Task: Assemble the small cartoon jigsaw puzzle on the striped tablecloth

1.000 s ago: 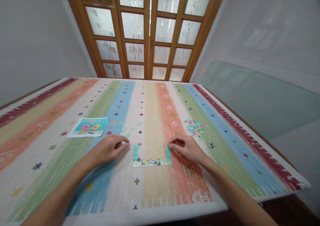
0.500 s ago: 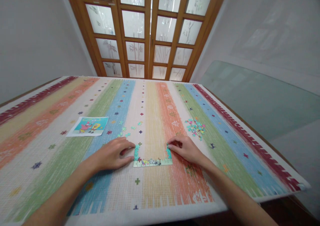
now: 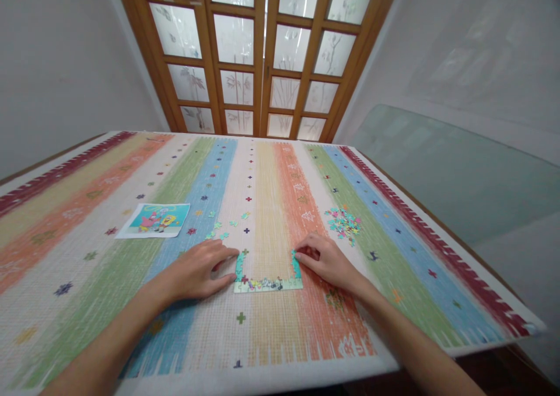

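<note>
A U-shaped strip of joined jigsaw pieces [image 3: 268,286] lies on the tablecloth, with a bottom row and two teal side columns. My left hand [image 3: 202,271] rests beside the left column, its index finger near the column's top and its thumb lower down, the two held apart. At the top of the right column, my right hand [image 3: 324,258] pinches a teal puzzle piece [image 3: 296,254] between thumb and index finger. Whether that piece is locked into the column I cannot tell. Several loose teal pieces [image 3: 217,225] lie beyond my left hand.
A heap of mixed puzzle pieces [image 3: 343,223] lies to the right, beyond my right hand. The printed cartoon picture [image 3: 156,220] is on the left. A striped cloth [image 3: 271,326] covers the table; wooden glass-paned doors [image 3: 260,63] stand behind it.
My left hand has moved right and down to the left column, its thumb and index finger spreading apart. My right hand has stayed at the top of the right column.
</note>
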`<state>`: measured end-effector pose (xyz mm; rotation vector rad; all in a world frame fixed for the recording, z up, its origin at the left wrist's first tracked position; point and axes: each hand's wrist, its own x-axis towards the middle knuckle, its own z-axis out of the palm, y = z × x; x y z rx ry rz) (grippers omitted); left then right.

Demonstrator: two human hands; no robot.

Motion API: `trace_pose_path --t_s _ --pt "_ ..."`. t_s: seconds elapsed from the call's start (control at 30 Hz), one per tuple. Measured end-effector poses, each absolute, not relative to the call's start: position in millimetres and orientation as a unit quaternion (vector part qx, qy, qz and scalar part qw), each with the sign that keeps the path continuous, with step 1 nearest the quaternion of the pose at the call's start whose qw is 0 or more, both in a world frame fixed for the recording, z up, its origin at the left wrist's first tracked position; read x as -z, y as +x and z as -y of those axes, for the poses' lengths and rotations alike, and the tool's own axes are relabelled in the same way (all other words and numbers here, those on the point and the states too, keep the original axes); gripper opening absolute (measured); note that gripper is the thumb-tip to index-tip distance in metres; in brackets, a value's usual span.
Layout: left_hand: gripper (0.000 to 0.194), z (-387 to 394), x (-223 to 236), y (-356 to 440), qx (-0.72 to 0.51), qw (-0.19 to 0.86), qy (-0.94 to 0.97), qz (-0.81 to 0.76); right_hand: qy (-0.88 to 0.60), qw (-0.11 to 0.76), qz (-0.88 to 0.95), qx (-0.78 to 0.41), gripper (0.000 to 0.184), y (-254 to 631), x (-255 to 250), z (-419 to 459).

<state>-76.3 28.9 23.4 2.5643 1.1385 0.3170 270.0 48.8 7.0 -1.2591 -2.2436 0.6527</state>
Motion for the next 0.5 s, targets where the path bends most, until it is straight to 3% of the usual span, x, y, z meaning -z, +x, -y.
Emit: trace_pose_path --t_s 0.4,0.5 --pt "0.05 -26.7 -23.5 -74.7 -0.089 0.154 0.904 -0.39 -0.462 0.204 0.839 -0.201 0.01 269.7 -9.0 -47.5" --pt "0.053 -25.8 -24.2 -74.6 -0.088 0.15 0.903 -0.394 -0.448 0.188 0.849 -0.207 0.025 273.8 -16.5 -45.6"
